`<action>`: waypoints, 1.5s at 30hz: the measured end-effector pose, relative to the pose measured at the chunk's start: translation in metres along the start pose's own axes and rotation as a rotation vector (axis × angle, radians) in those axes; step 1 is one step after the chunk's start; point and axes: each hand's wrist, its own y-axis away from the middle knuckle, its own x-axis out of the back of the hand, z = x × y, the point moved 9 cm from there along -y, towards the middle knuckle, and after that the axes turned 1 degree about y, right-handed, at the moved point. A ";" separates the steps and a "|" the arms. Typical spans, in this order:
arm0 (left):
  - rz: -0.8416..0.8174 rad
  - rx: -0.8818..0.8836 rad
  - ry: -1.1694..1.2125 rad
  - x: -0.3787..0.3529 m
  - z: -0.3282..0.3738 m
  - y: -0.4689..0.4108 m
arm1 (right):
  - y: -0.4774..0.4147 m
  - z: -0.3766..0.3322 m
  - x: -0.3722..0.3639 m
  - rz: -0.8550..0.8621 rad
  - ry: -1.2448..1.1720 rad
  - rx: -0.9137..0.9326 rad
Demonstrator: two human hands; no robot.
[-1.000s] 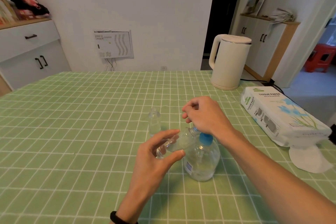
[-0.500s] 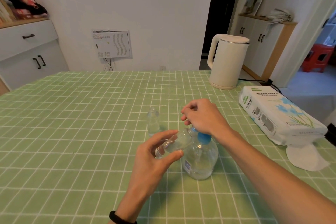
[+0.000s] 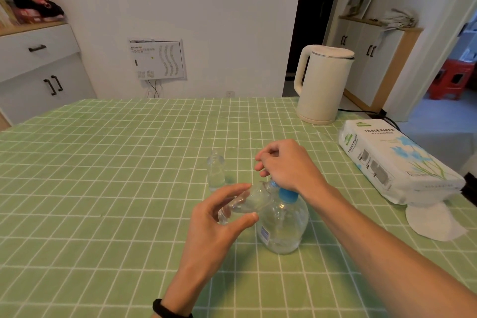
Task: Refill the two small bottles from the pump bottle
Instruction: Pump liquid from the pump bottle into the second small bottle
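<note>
The small clear plastic bottle (image 3: 242, 201) is tilted in the left grip (image 3: 214, 230), pinched between thumb and fingers. Its mouth meets the nozzle of the round clear pump bottle (image 3: 284, 224) on the green checked table (image 3: 103, 188). The right grip (image 3: 286, 165) curls over the pump head. Press slowly and keep the mouth snug.

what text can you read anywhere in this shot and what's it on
"TISSUE PAPER": on the top of the tissue pack, and again along its end face.
Smaller print on the pack: too small to read.
Pump bottle label: blurred.
Wall panel sticker: too small to read.
</note>
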 end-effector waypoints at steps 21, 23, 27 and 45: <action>-0.001 0.015 0.013 -0.001 -0.002 0.001 | 0.000 0.002 0.000 0.006 -0.038 -0.007; -0.002 0.022 0.007 -0.001 -0.003 0.002 | 0.001 0.001 0.001 0.012 -0.040 -0.003; 0.005 0.016 0.008 0.000 0.001 0.003 | 0.003 -0.002 0.003 0.021 -0.013 0.005; -0.002 0.017 -0.021 0.001 -0.001 0.003 | 0.002 -0.002 0.003 0.032 -0.015 0.020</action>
